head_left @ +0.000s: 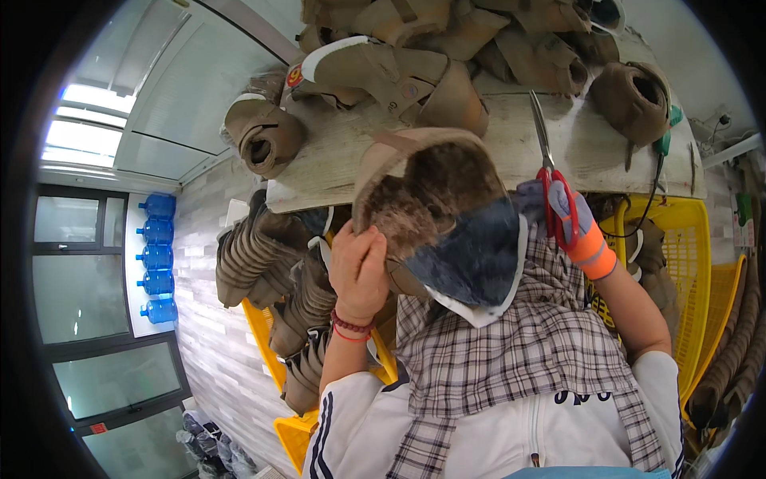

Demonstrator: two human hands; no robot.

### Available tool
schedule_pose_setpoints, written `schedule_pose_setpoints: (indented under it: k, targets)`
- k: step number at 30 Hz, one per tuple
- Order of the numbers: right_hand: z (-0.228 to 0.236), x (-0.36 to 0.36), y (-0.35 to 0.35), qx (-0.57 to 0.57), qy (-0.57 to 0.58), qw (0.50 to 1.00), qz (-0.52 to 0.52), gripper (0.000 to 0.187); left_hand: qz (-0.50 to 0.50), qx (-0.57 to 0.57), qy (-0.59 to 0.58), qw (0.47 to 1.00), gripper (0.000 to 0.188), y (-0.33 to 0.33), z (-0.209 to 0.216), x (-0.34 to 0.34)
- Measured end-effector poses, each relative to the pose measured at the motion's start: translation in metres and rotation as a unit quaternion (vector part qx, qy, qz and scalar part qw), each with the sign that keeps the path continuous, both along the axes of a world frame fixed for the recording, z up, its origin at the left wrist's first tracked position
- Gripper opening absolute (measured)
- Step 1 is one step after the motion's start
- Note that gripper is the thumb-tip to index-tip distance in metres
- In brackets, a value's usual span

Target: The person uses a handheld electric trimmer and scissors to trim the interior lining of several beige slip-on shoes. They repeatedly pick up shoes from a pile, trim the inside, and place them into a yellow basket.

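Observation:
My left hand point(357, 271), bare with a red beaded bracelet at the wrist, grips the edge of a brown boot upper point(475, 251). Its opening faces me, showing brown fleece lining, a dark blue inner part and a white edge. My right hand point(586, 235) wears a grey-purple glove with an orange cuff. It is closed round the red handles of scissors point(548, 156), whose blades point up and away over the table. The gloved fingertips are close to the upper's right edge; whether they touch it I cannot tell.
A worktable point(335, 172) carries a heap of brown boot uppers point(447, 36) at its far side. More stacked uppers point(267, 247) sit over yellow crates at left. A yellow basket point(690, 271) stands at right, near a dark cable point(656, 180). Blue water bottles point(157, 257) line the left wall.

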State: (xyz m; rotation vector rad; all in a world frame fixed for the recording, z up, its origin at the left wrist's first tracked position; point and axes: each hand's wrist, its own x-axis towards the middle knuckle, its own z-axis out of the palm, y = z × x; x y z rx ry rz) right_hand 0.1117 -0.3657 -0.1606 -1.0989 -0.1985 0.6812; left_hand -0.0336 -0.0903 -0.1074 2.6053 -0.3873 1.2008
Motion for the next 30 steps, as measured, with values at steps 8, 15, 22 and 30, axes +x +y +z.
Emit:
schedule_pose_setpoints:
  k: [8,15,22,30]
  targets:
    - [0.028,0.019,0.019,-0.147,-0.224,0.963,-0.037,0.043,0.023,-0.034,0.015,0.999,0.03,-0.018,-0.009,-0.01]
    - [0.027,0.025,0.019,-0.208,-0.245,0.945,0.067,0.044,-0.014,-0.108,0.032,0.994,0.025,-0.05,-0.022,-0.019]
    - [0.049,0.043,0.023,-0.127,-0.301,0.941,0.092,0.044,0.017,-0.473,0.062,0.879,0.015,-0.055,-0.022,-0.041]
    - [0.093,0.067,0.034,-0.151,-0.505,0.832,0.173,0.04,-0.193,-0.801,0.417,0.384,0.035,0.042,-0.019,0.008]
